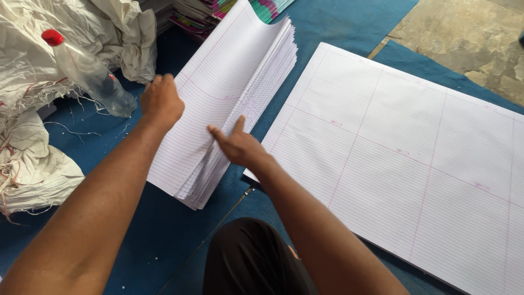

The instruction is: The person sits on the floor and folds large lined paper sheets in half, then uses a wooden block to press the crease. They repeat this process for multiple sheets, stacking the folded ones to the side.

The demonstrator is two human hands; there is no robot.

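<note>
A thick stack of folded ruled white sheets (218,98) lies on the blue floor covering in front of me. My left hand (161,101) presses on the stack's left edge, fingers curled over it. My right hand (236,143) rests on the stack's fanned right edge, thumb up and fingers spread on the sheet layers. To the right lies a large unfolded ruled sheet pile (404,158), flat and untouched.
A clear plastic bottle with a red cap (90,74) lies at the left against crumpled white woven sacks (33,109). Colourful notebook stacks (218,11) sit at the top. Bare stone floor (469,33) shows at the upper right. My knee (251,262) is below.
</note>
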